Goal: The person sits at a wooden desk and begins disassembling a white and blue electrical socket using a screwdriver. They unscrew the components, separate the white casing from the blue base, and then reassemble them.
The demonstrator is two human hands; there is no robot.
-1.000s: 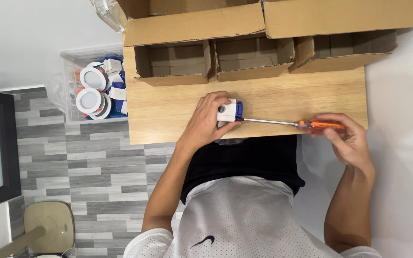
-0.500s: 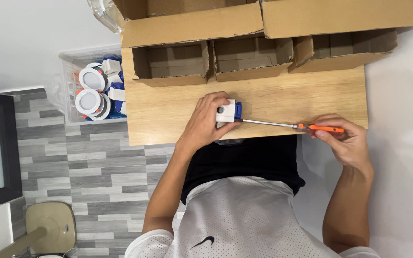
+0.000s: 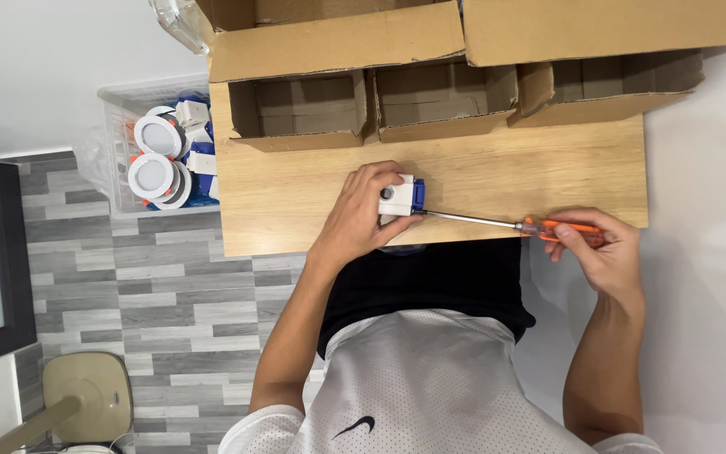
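Note:
My left hand [image 3: 361,210] grips a small white and blue box-shaped part [image 3: 402,197] on the wooden table [image 3: 296,206]. My right hand [image 3: 600,252] holds the orange handle of a long screwdriver [image 3: 506,223] near the table's front right corner. The metal shaft runs left and its tip meets the blue end of the part.
Three open cardboard boxes [image 3: 308,113] stand in a row at the back of the table, with larger cartons [image 3: 338,38] behind. A clear plastic bin [image 3: 161,155] with several round white lamps sits left of the table. A fan base [image 3: 86,399] stands on the grey floor.
My right hand has shifted slightly on the screwdriver handle. My left hand and the part stay in place.

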